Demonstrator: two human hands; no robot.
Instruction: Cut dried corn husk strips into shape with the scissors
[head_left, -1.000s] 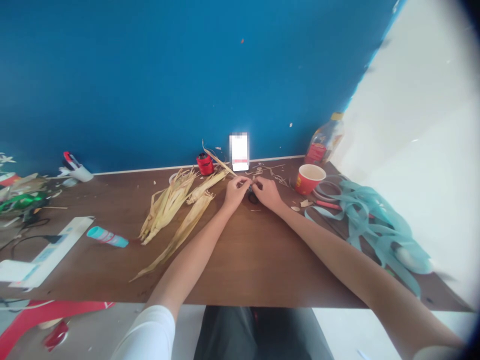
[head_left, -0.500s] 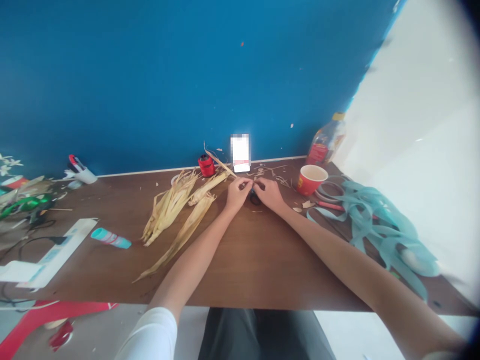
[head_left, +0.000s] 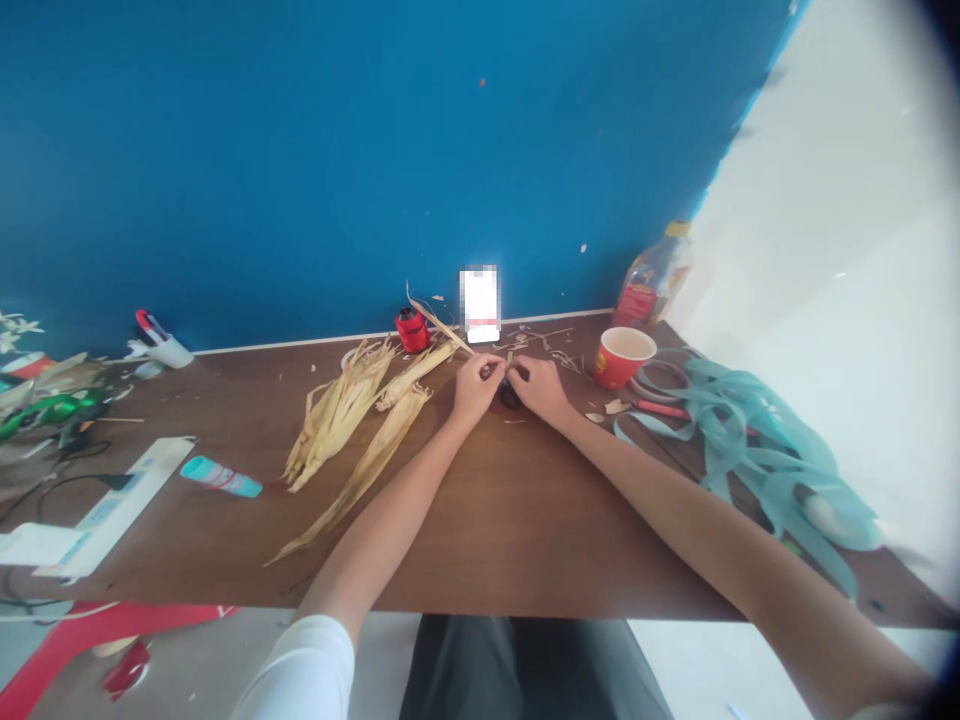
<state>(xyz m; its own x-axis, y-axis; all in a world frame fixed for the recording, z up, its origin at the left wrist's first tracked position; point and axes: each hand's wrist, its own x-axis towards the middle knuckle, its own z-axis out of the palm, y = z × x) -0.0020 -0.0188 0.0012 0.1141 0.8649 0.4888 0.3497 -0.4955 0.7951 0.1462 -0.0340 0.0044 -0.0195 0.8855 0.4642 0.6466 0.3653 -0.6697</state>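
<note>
Head view: hands (head_left: 476,390) on corn husk (head_left: 442,331)

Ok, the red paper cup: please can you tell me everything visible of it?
The red paper cup stands open end up on the brown wooden tabletop, with a pale rim, pale inside and a small yellow print on its side. It stands near the back, apart from the person's right hand, to that hand's right.

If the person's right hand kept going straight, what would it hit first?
Most likely the left hand: the right hand points up and leftward, and the two nearly meet, though depth is hard to judge from this view.
</note>
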